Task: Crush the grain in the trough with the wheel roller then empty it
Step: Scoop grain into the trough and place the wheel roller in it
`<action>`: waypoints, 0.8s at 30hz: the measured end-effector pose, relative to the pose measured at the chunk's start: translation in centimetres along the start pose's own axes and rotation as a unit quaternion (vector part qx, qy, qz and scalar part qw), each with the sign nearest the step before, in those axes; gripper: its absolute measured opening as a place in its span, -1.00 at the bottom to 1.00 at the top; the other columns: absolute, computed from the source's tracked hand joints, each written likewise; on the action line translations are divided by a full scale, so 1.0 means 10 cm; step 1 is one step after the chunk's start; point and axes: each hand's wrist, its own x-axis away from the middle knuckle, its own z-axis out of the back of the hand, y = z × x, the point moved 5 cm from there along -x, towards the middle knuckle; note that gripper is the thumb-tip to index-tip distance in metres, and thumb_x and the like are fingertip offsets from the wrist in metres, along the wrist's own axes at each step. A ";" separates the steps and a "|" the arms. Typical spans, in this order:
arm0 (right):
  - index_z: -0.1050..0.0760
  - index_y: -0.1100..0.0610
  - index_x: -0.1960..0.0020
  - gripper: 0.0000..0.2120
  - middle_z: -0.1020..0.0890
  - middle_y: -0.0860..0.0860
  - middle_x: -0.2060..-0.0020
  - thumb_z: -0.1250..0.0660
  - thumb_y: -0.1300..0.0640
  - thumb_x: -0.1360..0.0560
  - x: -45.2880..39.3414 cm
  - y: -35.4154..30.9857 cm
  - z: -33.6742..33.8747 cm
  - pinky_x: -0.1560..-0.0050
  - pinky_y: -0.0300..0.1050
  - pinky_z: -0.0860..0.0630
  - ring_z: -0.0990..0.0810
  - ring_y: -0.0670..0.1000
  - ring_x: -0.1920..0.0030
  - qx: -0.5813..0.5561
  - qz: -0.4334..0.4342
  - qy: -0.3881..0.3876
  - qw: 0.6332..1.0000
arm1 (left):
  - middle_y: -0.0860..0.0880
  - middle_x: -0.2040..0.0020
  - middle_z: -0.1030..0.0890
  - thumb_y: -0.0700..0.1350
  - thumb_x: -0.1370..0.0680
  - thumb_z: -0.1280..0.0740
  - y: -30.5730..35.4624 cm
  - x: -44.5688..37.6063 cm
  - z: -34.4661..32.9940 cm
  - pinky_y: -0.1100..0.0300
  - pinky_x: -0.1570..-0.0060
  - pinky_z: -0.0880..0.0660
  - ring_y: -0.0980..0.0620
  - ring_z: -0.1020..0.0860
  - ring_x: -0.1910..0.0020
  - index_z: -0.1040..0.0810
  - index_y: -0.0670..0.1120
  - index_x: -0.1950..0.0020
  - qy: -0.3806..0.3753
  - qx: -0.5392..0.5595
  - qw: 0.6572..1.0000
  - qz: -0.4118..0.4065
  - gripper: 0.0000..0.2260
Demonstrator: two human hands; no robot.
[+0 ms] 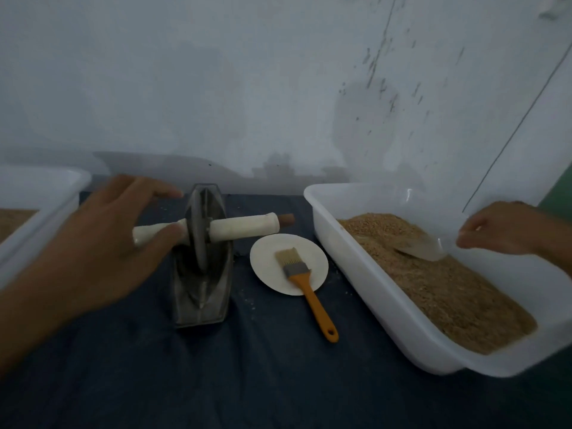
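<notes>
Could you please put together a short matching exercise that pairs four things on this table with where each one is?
Things:
1. wheel roller
2. brush
3. scoop
4. left hand

Places:
A. lying across the round white plate
B. in the grain of the white tub on the right, held by the right hand
C. standing in the metal trough
D. at the left handle of the wheel roller

Pairs: 1-C, 2-A, 3-B, 4-D
</notes>
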 end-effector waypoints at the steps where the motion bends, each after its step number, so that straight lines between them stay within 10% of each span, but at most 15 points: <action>1: -0.58 -0.20 0.07 -0.78 -0.57 -0.20 0.04 -0.36 -0.32 -0.45 -0.04 -0.06 -0.03 0.20 -0.30 -0.33 -0.50 -0.16 0.09 -0.010 0.001 0.000 1.000 | 0.12 -0.14 -0.47 0.37 -0.49 -0.14 -0.01 -0.05 -0.04 -0.04 -0.04 -0.49 -0.01 -0.50 -0.14 -0.38 0.23 -0.29 -0.009 -0.016 1.000 0.022 -0.56; 6: -0.65 -0.09 0.12 -0.73 -0.69 -0.09 0.31 -0.43 -0.28 -0.42 -0.30 -0.31 -0.23 0.43 -0.28 -0.41 -0.56 -0.16 0.42 -0.169 0.012 -0.036 0.985 | -0.04 -0.25 -0.50 0.57 -0.42 0.05 -0.02 -0.21 -0.31 -0.12 -0.15 -0.49 -0.11 -0.50 -0.21 -0.36 0.15 -0.29 -0.099 -0.048 0.984 0.141 -0.32; 9: -0.60 -0.12 0.07 -0.71 -0.63 -0.13 0.10 -0.40 -0.32 -0.42 -0.50 -0.51 -0.28 0.14 -0.16 -0.49 -0.60 -0.11 0.10 -0.112 0.059 -0.011 0.992 | -0.06 -0.22 -0.52 0.53 -0.44 0.01 0.01 -0.29 -0.45 -0.08 -0.11 -0.49 -0.12 -0.50 -0.18 -0.42 0.04 -0.28 -0.138 -0.104 0.970 0.169 -0.29; 14: -0.59 -0.14 0.09 -0.80 -0.63 -0.11 0.07 -0.51 -0.20 -0.38 -0.60 -0.67 -0.31 0.06 -0.06 -0.53 -0.60 -0.09 0.07 -0.170 0.106 0.003 0.980 | 0.04 0.06 -0.48 0.35 -0.52 -0.16 0.03 -0.36 -0.62 0.07 0.18 -0.40 0.03 -0.44 0.22 -0.38 0.02 -0.05 -0.195 -0.124 0.951 0.204 -0.58; 24: -0.62 0.01 -0.03 -0.76 -0.63 0.24 0.21 -0.49 -0.09 -0.46 -0.40 -0.94 -0.44 0.32 -0.10 -0.42 -0.49 0.01 0.37 -0.354 0.115 -0.095 0.923 | -0.07 0.03 -0.41 0.13 -0.58 -0.23 0.02 -0.38 -0.77 0.06 0.14 -0.35 -0.04 -0.42 0.17 -0.40 -0.07 -0.06 -0.126 -0.042 0.967 0.219 -0.73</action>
